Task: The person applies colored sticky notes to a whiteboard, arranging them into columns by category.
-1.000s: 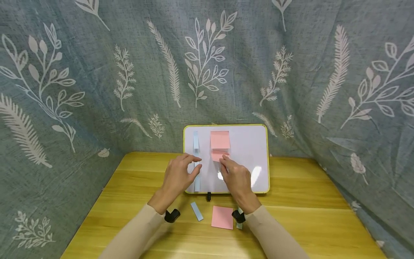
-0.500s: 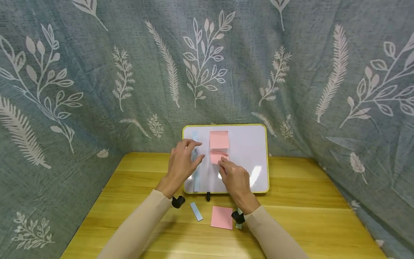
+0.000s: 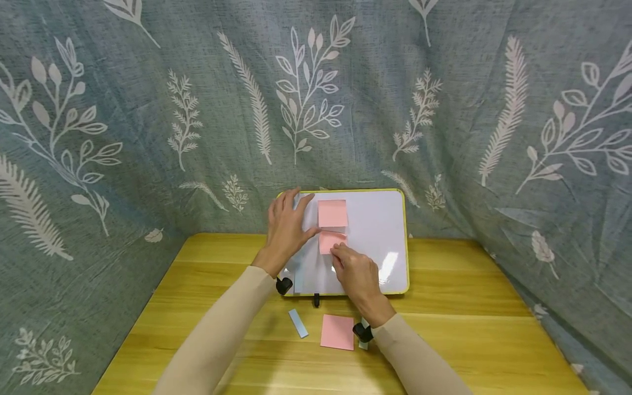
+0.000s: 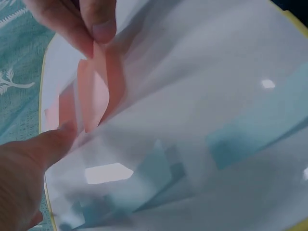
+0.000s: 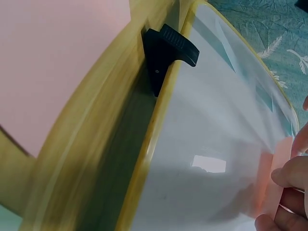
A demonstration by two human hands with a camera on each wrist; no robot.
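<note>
My right hand [image 3: 357, 271] pinches the bottom edge of a pink sticky note [image 3: 328, 241] between thumb and fingers. This note stands off the whiteboard [image 3: 377, 225] in a curve in the left wrist view. Just above it, a second pink sticky note [image 3: 332, 211] is stuck on the board. My left hand [image 3: 286, 227] is spread over the board's left part, its thumb [image 4: 55, 142] right by the lower note's top edge. Pale blue strips [image 4: 260, 125] run down the board's left side, mostly hidden behind the left hand in the head view.
In front of the board on the wooden table [image 3: 469, 307] lie a pink note pad [image 3: 337, 332], a blue strip [image 3: 298, 323] and a pale green piece [image 3: 364, 345] partly under my right wrist. A black clip [image 5: 166, 53] sits at the board's lower edge. Patterned cloth [image 3: 247, 109] hangs behind.
My left hand has moved up and right across the blue strips toward the pink notes, its fingers spreading. The right hand has drawn the lower note's bottom edge slightly downward.
</note>
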